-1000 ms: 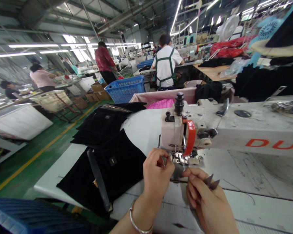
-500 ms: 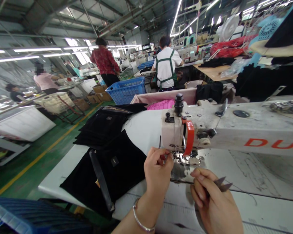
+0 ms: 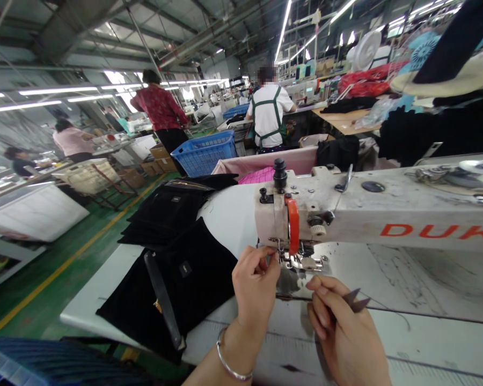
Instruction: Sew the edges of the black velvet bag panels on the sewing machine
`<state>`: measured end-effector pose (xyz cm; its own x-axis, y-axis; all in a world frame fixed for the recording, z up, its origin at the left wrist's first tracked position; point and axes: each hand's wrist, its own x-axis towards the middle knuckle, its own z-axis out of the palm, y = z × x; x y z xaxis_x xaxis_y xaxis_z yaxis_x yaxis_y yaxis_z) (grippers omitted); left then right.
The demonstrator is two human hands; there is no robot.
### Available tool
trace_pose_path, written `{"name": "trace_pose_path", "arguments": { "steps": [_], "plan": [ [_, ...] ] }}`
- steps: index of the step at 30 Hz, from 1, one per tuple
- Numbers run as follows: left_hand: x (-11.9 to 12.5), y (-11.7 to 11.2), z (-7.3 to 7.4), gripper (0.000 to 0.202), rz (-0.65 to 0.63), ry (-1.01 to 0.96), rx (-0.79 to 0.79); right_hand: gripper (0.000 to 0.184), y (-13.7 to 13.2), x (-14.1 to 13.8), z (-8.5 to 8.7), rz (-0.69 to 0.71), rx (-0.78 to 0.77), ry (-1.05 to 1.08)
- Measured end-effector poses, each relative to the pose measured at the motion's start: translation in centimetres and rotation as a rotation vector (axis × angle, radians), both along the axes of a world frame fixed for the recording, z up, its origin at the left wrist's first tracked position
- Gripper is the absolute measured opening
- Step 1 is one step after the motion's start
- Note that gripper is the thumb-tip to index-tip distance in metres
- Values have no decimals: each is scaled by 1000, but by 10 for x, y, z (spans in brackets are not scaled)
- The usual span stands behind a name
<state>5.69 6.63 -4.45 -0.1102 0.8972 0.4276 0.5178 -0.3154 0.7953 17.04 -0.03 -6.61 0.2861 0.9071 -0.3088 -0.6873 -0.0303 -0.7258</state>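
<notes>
A white sewing machine (image 3: 370, 212) with an orange guard and red lettering lies across the white worktable (image 3: 426, 332). My left hand (image 3: 254, 289), a silver bangle on its wrist, has its fingers pinched together right at the needle and presser foot (image 3: 295, 261); whether it holds a thread I cannot tell. My right hand (image 3: 338, 329) is just below and right of the foot, closed around small grey thread snips (image 3: 356, 300) whose tips point right.
Black fabric pieces with a strap (image 3: 173, 284) lie left of my hands, with a stack of black pieces (image 3: 169, 206) behind. A blue basket (image 3: 205, 153) and a pink bin (image 3: 261, 163) stand beyond the table. Other people work at far stations.
My right hand, with the snips, moved slightly right and away from the foot, then settled. My left hand rose a little closer to the needle. The view shifted slightly.
</notes>
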Motion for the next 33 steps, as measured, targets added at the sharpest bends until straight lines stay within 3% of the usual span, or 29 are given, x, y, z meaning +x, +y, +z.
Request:
{"name": "trace_pose_path", "arguments": {
  "steps": [6, 14, 19, 22, 24, 29, 33],
  "plan": [
    [1, 1, 0, 6, 5, -7, 5, 17, -2, 0, 0, -12, 14, -5],
    [8, -7, -3, 12, -124, -24, -60, 16, -4, 2, 2, -31, -2, 12],
    [0, -12, -5, 12, -38, -37, -50, 15, -3, 3, 5, -70, -30, 22],
    [-3, -13, -6, 17, -69, -30, -43, 15, -5, 5, -1, -35, -29, -29],
    [-1, -12, -7, 19, -119, -19, -50, 16, -8, 8, -7, 85, 0, -263],
    [3, -11, -7, 20, -194, -64, -98, 26, -9, 13, 0, 614, 100, -1360],
    [0, -8, -5, 12, -144, -198, -190, 28, 4, 9, 22, 815, 95, -1761]
  ]
}}
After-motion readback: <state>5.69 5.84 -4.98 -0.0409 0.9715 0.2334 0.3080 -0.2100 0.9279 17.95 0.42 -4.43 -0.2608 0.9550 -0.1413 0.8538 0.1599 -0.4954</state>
